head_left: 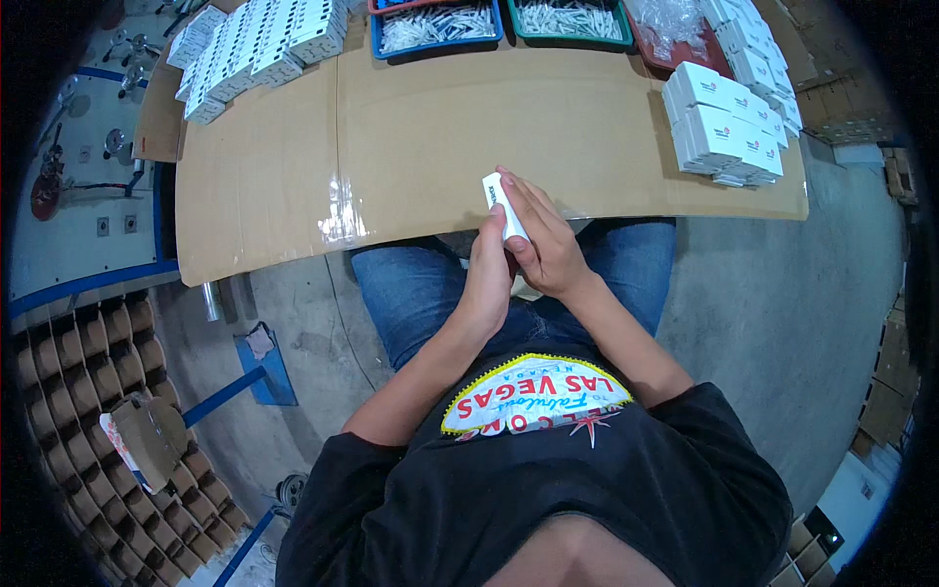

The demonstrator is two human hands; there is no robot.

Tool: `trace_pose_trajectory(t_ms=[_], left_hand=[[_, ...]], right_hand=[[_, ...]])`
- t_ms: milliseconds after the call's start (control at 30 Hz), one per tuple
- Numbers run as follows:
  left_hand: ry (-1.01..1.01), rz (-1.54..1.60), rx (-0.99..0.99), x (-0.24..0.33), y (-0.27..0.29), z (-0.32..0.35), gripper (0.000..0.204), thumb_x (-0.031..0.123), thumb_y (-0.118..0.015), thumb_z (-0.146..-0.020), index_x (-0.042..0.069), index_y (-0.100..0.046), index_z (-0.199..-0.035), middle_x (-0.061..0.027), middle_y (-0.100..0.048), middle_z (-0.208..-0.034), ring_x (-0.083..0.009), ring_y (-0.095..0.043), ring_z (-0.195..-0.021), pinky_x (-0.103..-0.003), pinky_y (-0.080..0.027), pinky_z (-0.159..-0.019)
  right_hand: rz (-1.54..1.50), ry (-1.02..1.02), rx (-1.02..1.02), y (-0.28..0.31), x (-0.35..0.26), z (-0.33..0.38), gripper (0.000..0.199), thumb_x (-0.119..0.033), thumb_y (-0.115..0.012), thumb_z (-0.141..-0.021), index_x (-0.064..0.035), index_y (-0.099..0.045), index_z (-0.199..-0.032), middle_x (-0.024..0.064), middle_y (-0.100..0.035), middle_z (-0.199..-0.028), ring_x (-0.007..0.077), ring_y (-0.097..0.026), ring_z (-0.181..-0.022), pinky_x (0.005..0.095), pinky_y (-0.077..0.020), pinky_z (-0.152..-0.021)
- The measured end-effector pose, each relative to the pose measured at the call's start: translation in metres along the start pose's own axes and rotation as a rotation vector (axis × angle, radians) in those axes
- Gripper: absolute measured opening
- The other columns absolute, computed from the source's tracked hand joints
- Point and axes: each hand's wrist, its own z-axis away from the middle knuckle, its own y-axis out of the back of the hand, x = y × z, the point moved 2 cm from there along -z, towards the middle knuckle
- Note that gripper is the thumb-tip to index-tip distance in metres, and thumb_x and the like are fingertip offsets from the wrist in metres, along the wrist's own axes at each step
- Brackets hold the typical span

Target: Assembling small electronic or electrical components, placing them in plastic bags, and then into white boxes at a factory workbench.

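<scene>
A small white box (497, 192) with dark print on one side is held between my two hands, over the near edge of the cardboard-covered table. My left hand (488, 269) presses its thumb side against the box's left side. From the other side, my right hand (550, 240) lies along the box, with its long fingers stretched past it and its thumb near the lower end. The palms and the box's lower part are mostly hidden.
White boxes stand in rows at the back left (259, 54) and in a stack (729, 127) at the right. Along the far edge sit a blue tray (440, 46) and a green tray (572, 41) of small white pieces, and a red tray (675, 59) with clear plastic bags.
</scene>
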Motion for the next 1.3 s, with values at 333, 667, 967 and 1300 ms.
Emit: trace_pose_trajectory(t_ms=[333,667,967,1300], left_hand=[[-0.041,-0.022,-0.019,-0.009,0.006,-0.009,0.053,0.052,-0.045,-0.104,0.008,-0.049,-0.132,-0.0034,-0.057,-0.118,-0.0149,-0.056,-0.113,-0.033,-0.042,-0.102],[-0.059,-0.03,-0.009,-0.011,0.007,-0.008,0.051,0.051,-0.043,-0.105,0.009,-0.049,-0.132,-0.0034,-0.057,-0.118,-0.0148,-0.055,-0.114,-0.033,-0.042,-0.102],[-0.019,-0.429,-0.21,-0.001,0.021,-0.013,0.064,0.055,-0.038,-0.106,0.004,-0.042,-0.146,-0.0102,-0.056,-0.131,-0.02,-0.054,-0.119,-0.036,-0.042,-0.104],[-0.262,-0.259,-0.012,0.021,0.021,-0.011,0.074,0.059,-0.03,-0.106,0.004,-0.029,-0.156,-0.0149,-0.057,-0.131,-0.021,-0.058,-0.118,-0.034,-0.048,-0.098]], right_hand=[[-0.034,0.001,0.027,-0.001,0.003,0.001,0.059,-0.033,-0.051,-0.104,0.0116,-0.046,-0.143,0.0316,-0.052,-0.141,0.0472,-0.054,-0.127,0.0467,-0.0436,-0.108],[-0.053,-0.004,0.022,-0.003,0.005,0.002,0.058,-0.033,-0.05,-0.105,0.0109,-0.046,-0.143,0.03,-0.052,-0.142,0.0465,-0.054,-0.128,0.0465,-0.0428,-0.108],[-0.319,-0.301,0.07,0.008,0.004,-0.001,0.071,-0.054,-0.032,-0.107,0.0028,-0.043,-0.149,0.0233,-0.053,-0.144,0.0312,-0.053,-0.133,0.0367,-0.0403,-0.109],[-0.341,-0.319,-0.175,0.007,-0.003,-0.006,0.08,-0.036,-0.073,-0.09,-0.0023,-0.038,-0.154,0.0194,-0.031,-0.162,0.032,-0.027,-0.152,0.042,-0.0246,-0.121]])
